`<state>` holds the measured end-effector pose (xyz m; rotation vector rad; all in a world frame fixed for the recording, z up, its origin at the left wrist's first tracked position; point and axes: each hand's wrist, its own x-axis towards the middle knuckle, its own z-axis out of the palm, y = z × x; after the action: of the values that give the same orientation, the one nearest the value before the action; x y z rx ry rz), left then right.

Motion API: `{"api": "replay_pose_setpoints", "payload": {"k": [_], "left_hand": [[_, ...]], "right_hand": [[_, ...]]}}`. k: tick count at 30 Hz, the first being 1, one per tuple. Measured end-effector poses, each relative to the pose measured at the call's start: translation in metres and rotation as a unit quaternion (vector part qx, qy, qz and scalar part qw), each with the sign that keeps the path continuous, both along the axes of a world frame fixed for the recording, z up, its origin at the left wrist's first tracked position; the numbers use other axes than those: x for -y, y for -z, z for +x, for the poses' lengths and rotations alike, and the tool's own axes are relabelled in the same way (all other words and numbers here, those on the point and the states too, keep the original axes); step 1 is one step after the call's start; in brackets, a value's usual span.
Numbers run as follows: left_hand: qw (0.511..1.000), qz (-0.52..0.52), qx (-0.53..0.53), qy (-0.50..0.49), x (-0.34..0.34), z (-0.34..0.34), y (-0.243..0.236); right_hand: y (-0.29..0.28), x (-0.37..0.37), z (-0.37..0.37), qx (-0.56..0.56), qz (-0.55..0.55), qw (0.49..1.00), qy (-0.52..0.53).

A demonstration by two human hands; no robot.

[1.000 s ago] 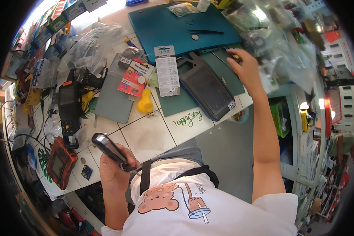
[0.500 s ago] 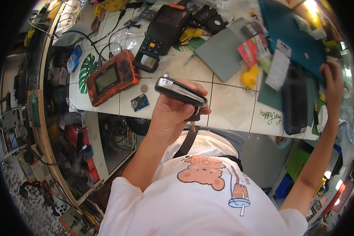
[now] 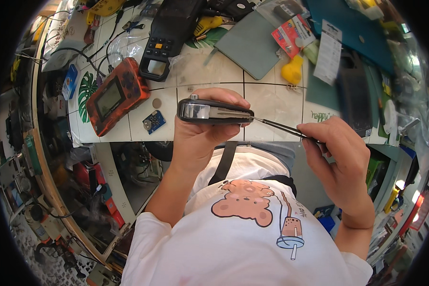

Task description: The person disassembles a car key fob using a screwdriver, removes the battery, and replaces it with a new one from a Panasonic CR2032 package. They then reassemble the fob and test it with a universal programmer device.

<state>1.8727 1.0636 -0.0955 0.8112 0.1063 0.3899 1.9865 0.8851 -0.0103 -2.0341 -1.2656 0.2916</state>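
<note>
My left hand grips a black folding car key edge-on, its silver blade folded into the side slot and a round metal button at the left end. Between the fingers of my right hand is a pair of thin dark tweezers. Their tip meets the right end of the car key, near the end of the blade; whether it presses in cannot be made out. Both hands are above the near edge of the white tiled table.
Left on the table lie an orange handheld device with a screen, a small blue circuit board and a coin. Behind are a black handheld terminal, a grey-green pad and a yellow key-ring piece. A dark case lies right.
My right hand has come from the table's far right side to the middle, now with tweezers at the car key. My left hand has turned the key more level.
</note>
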Motion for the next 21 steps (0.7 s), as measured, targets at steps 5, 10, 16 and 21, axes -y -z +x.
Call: {"api": "replay_pose_setpoints", "payload": {"k": [5, 10, 16, 21], "left_hand": [[1.0, 0.019, -0.024, -0.003, -0.001, -0.003, 0.002], [0.998, -0.014, -0.051, 0.039, -0.004, 0.0, -0.003], [0.997, 0.007, -0.052, 0.061, 0.002, 0.004, -0.004], [0.989, -0.095, 0.004, 0.111, 0.005, 0.007, 0.009]], "right_hand": [[-0.001, -0.001, -0.002, -0.004, -0.011, 1.0, 0.004], [0.011, 0.004, -0.002, -0.084, 0.008, 0.996, 0.038], [0.031, 0.009, -0.016, -0.175, 0.031, 0.98, 0.093], [0.036, 0.015, -0.027, -0.203, 0.044, 0.97, 0.125]]}}
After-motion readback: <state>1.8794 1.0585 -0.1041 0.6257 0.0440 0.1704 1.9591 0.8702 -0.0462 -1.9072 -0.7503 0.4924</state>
